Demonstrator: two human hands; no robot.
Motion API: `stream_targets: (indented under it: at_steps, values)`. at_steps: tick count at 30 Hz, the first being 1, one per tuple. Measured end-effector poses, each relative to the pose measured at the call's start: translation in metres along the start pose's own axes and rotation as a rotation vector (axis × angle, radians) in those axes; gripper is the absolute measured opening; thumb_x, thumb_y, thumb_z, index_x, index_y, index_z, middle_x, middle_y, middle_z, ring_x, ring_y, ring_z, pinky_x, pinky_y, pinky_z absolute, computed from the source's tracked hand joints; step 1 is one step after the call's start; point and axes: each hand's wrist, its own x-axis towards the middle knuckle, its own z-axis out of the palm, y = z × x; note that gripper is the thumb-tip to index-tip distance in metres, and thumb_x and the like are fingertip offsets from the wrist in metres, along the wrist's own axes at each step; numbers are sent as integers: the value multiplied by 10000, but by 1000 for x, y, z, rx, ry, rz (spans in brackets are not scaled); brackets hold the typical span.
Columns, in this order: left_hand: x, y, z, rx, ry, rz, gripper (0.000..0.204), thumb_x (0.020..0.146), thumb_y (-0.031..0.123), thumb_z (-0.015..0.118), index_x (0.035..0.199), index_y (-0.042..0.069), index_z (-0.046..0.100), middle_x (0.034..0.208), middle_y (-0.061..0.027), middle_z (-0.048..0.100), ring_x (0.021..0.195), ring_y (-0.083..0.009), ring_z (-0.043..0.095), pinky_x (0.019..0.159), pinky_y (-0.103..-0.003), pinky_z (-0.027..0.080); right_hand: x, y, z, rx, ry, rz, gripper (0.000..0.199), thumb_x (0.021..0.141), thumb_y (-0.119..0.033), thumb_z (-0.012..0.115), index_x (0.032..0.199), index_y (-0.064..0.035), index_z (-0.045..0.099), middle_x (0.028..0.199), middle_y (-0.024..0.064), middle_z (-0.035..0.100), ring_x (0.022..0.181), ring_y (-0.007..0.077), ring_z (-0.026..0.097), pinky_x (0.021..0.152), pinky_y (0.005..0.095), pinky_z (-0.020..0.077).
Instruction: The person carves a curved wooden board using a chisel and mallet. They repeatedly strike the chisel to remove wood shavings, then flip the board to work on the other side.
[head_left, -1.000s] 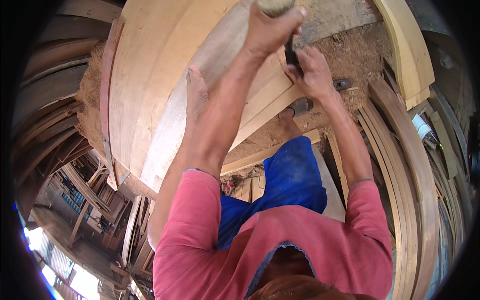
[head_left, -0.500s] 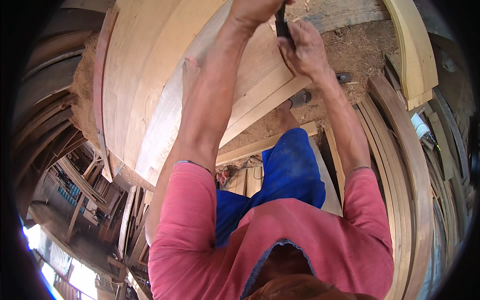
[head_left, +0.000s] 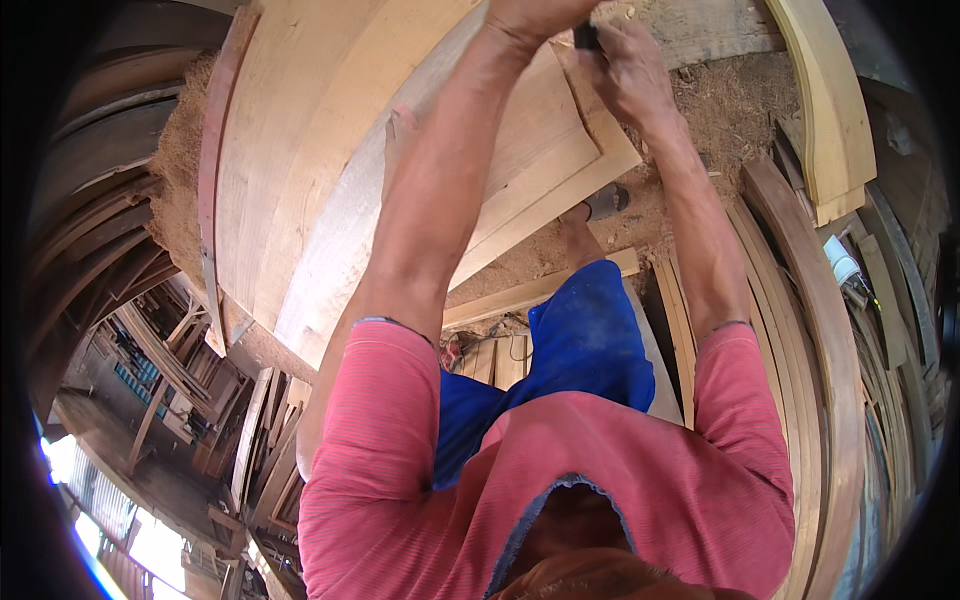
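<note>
Dark tool (head_left: 587, 36) between both hands (head_left: 628, 72)

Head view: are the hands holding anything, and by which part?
Both hands, left hand and right hand, close on a small dark tool over the wooden panel; which part they grip cannot be told.

We note both arms stretched up to the top edge of the view. The right hand (head_left: 630, 75) grips a small dark tool (head_left: 587, 38) against the near corner of the pale wooden panel (head_left: 300, 130); the left hand (head_left: 535, 12) closes just beside the tool, partly cut off by the frame. Right of the panel, sawdust (head_left: 720, 120) covers the floor, and curved wooden strips (head_left: 800, 300) lie beyond it. Below the panel's corner, a foot in a dark sandal (head_left: 605, 203) stands on the sawdust.
</note>
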Motion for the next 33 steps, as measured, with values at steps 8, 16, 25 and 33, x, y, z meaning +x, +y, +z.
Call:
stream_targets:
  at_steps: [8,16,25,33]
  values:
    - [-27,-26,23,-163,32,-219,210,855,29,725,994,81,576,763,31,601,593,-70,594,531,-244,503,-62,16,-6,-60,-56,4,301,899,-313,751,1062,-67,693,882,143,595,889,357,583,786,500,452]
    - [-23,-16,20,-136,-27,-239,195,850,19,725,954,95,578,752,38,590,626,-65,589,557,-267,528,-54,12,-22,18,-86,-40,251,901,-215,780,913,-22,619,839,127,565,818,341,549,754,471,436]
    - [47,14,3,211,-177,361,332,743,33,799,1006,66,599,917,-15,625,847,-112,600,786,-282,516,48,10,-2,-38,245,-157,182,944,-182,701,902,-31,609,953,150,634,889,344,615,721,479,486]
    - [-44,67,28,771,-481,313,572,649,77,855,1187,120,666,995,-112,676,954,-358,654,778,-441,529,-102,41,-23,58,-153,435,336,962,-294,618,1113,-11,716,1043,244,726,1002,448,673,869,513,518]
